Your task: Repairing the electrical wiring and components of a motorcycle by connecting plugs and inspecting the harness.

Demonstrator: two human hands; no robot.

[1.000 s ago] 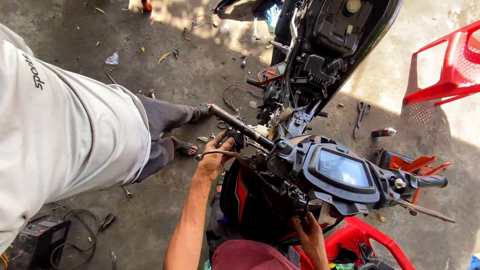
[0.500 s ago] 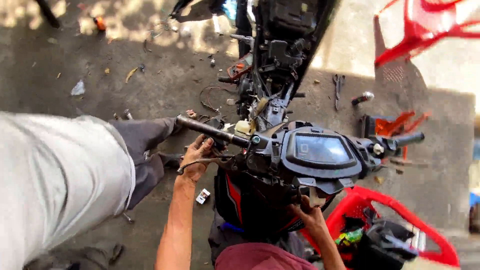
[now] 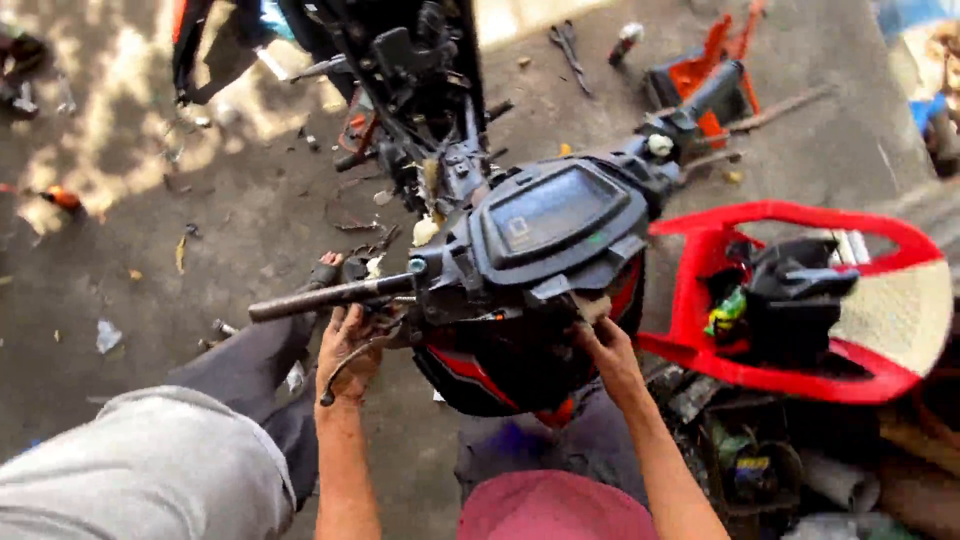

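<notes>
Head view, left hand: my left hand (image 3: 348,352) sits at 8 o'clock of the instrument cluster (image 3: 553,215), fingers curled around the brake lever (image 3: 352,362) just under the bare handlebar (image 3: 330,297).
Head view, right hand: my right hand (image 3: 608,350) presses up at 6 o'clock under the cluster housing, against the front cover (image 3: 500,365); its fingers go under the edge, so I cannot tell whether it grips or only pushes.
Where the work is: the scooter's handlebar head, centre of view, tilted with its right grip (image 3: 712,90) up at 1 o'clock.
Risk, lever: I judge it can slip out of my curled fingers if I twist it sideways.
Risk, cover: a hard pull from below may crack a plastic tab.
Risk, bystander: another person's grey trouser leg (image 3: 150,470) stands at 8 o'clock, close to the bar end.
Risk, footing: the red chair (image 3: 800,370) at 4 o'clock and tools (image 3: 568,45) on the floor crowd my knees.
</notes>
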